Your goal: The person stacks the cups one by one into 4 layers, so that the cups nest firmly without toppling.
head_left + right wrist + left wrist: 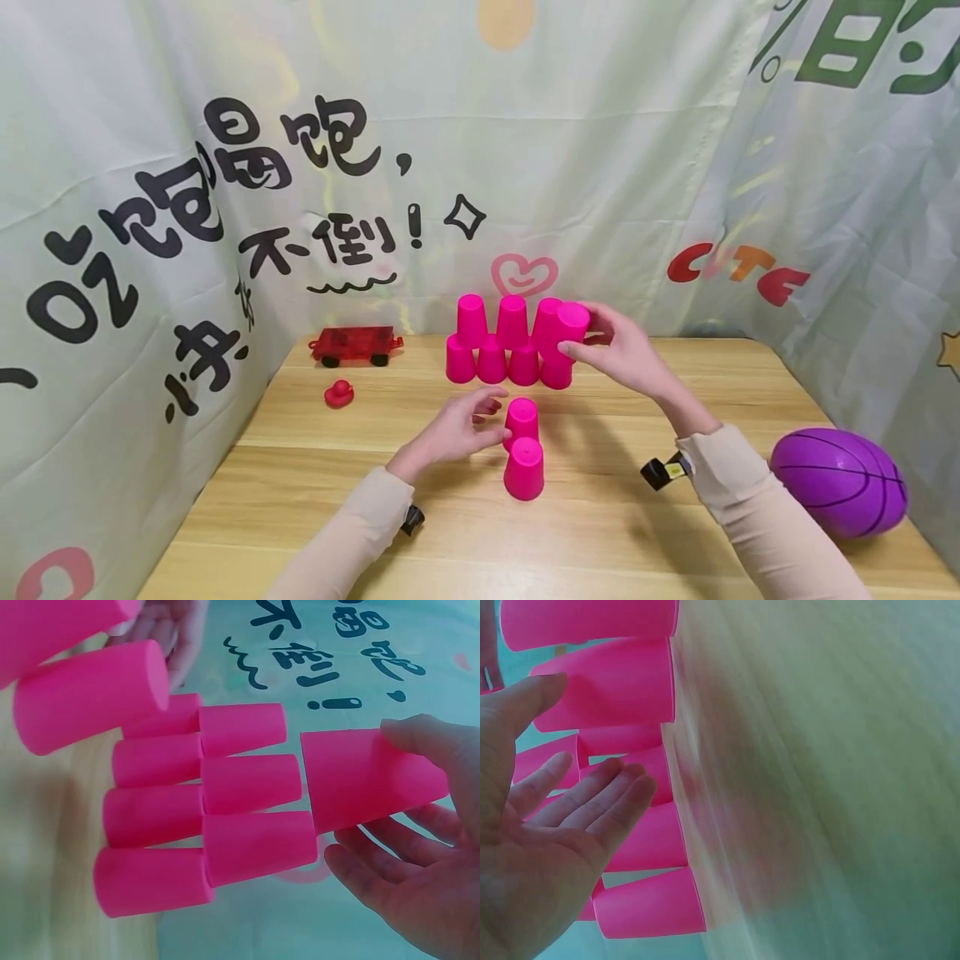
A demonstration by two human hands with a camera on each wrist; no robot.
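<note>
Bright pink cups stand upside down in a stack, with several in the bottom row [492, 360] and three in the second row [512, 321]. My right hand [626, 354] holds another pink cup [375, 780] between thumb and fingers, its rim just above the second row in the right wrist view. In front of the stack stand two loose cups, a nearer one [523, 473] and a farther one [522, 415]. Beside them is my left hand [457, 427], fingers loosely bent around nothing. Its thumb is close to the farther cup; whether it touches I cannot tell.
A red toy cart [358, 344] and a small red rubber duck [340, 394] are on the wooden table [300, 500] at the left. A purple ball [840, 482] lies at the right edge. Printed cloth [615, 167] hangs behind the table.
</note>
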